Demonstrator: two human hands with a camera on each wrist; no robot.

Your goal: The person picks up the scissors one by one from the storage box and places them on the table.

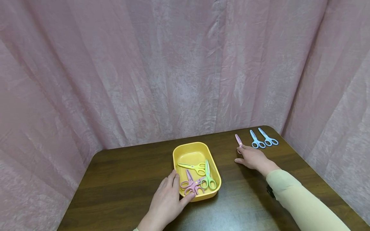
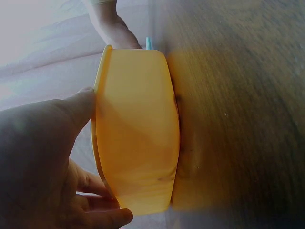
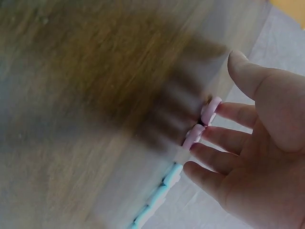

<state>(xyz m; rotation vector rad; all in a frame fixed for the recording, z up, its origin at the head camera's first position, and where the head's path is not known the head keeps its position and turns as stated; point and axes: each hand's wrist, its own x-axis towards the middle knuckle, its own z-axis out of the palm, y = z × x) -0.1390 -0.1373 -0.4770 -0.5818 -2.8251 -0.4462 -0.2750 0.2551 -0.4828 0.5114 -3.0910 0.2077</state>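
Observation:
In the head view my left hand point(image 1: 166, 199) holds the near left corner of a yellow tray point(image 1: 217, 173), thumb and fingers spread at the rim. In the left wrist view the thumb meets the rim of the tray point(image 2: 136, 119). Inside lie yellow scissors point(image 1: 188, 166), green scissors point(image 1: 207, 173) and pink scissors point(image 1: 189, 176), partly overlapping. At the right, my right hand point(image 1: 252, 157) reaches over another pair of pink scissors point(image 1: 238, 140). Its extended fingers touch the handle loops point(image 3: 193, 136), with the thumb standing apart.
Two pairs of light blue scissors, one nearer point(image 1: 254, 139) and one farther right point(image 1: 267, 138), lie beyond the right hand. The dark wooden table point(image 1: 127, 179) has rounded far corners. Pink curtains point(image 1: 179, 70) hang behind it and along both sides.

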